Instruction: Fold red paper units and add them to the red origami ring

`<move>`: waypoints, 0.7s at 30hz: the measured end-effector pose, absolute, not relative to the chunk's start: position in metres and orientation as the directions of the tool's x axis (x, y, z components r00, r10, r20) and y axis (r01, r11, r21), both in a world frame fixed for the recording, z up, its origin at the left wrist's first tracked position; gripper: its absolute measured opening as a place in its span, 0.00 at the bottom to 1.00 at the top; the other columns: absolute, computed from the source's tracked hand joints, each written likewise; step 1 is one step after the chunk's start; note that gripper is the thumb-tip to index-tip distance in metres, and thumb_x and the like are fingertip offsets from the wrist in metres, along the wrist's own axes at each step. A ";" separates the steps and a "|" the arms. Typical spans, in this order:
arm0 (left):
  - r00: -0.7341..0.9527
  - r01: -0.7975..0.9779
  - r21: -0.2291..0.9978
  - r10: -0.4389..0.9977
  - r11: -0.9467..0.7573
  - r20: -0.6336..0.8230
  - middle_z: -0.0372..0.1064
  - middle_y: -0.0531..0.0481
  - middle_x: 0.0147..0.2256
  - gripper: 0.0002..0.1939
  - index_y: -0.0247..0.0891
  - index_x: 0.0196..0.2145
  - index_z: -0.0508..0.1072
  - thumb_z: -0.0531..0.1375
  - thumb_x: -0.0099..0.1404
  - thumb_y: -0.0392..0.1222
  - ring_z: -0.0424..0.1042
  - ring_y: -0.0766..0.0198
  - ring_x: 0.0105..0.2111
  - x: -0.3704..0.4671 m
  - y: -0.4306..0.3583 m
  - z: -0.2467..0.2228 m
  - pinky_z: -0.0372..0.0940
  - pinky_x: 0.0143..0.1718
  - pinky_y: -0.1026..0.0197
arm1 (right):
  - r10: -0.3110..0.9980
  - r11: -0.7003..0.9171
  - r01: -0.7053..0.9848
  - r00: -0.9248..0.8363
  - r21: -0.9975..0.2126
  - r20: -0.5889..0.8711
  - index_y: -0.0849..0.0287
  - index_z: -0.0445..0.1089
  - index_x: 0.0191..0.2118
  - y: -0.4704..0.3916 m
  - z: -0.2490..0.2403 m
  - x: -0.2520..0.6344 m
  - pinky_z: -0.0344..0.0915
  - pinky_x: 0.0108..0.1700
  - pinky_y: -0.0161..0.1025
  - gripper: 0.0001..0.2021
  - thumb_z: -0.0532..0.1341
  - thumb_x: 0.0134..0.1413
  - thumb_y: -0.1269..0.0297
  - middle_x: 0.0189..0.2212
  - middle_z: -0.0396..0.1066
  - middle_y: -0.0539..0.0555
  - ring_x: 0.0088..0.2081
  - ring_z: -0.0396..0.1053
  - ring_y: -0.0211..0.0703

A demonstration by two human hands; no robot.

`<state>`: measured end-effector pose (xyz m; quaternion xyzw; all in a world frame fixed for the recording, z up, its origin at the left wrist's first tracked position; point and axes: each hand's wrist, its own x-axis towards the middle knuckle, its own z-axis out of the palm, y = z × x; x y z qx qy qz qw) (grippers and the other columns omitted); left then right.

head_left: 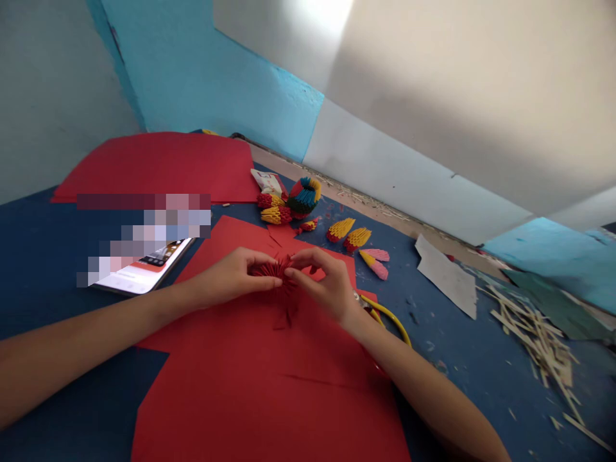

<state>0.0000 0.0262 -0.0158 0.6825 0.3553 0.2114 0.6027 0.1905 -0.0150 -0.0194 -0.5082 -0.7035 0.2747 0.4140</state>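
Between my two hands is a round, spiky piece of folded red paper [275, 274], held just above large red paper sheets [269, 398]. My left hand [238, 276] pinches its left side with thumb and fingers. On the right side, my right hand [325, 282] pinches the same piece near its top edge. Small folded red paper bits [283, 319] lie on the sheet right below it. Yellow-handled scissors [392, 317] rest beside my right wrist, partly hidden by the arm.
On the blue table [481, 398] stand folded-paper pieces in yellow and red [357, 239] and a multicoloured one [305, 196]. A phone [144, 282] lies at left, before a red paper stack [163, 163]. Thin wooden strips [539, 340] and a grey sheet [445, 276] lie at right.
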 end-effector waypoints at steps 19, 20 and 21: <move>0.618 0.299 0.952 0.774 -0.067 -0.140 0.77 0.50 0.32 0.08 0.36 0.33 0.76 0.61 0.57 0.43 0.73 0.61 0.32 0.000 0.025 -0.013 0.65 0.30 0.64 | 0.922 0.385 0.667 -0.311 -0.638 0.231 0.58 0.71 0.46 0.016 -0.029 0.220 0.65 0.47 0.42 0.13 0.57 0.55 0.72 0.44 0.72 0.58 0.43 0.70 0.43; 0.617 0.302 0.950 0.775 -0.077 -0.134 0.77 0.50 0.32 0.08 0.36 0.32 0.76 0.61 0.57 0.43 0.73 0.61 0.32 0.000 0.025 -0.013 0.65 0.30 0.64 | 0.909 0.413 0.680 -0.341 -0.605 0.238 0.59 0.72 0.44 0.017 -0.032 0.219 0.64 0.48 0.43 0.11 0.58 0.55 0.72 0.44 0.72 0.59 0.44 0.69 0.44; 0.617 0.306 0.948 0.776 -0.084 -0.130 0.77 0.50 0.31 0.08 0.36 0.31 0.76 0.61 0.57 0.43 0.73 0.61 0.32 0.000 0.025 -0.014 0.64 0.30 0.64 | 0.901 0.432 0.691 -0.361 -0.579 0.242 0.59 0.73 0.42 0.018 -0.034 0.218 0.64 0.49 0.44 0.09 0.59 0.55 0.71 0.43 0.73 0.59 0.45 0.69 0.45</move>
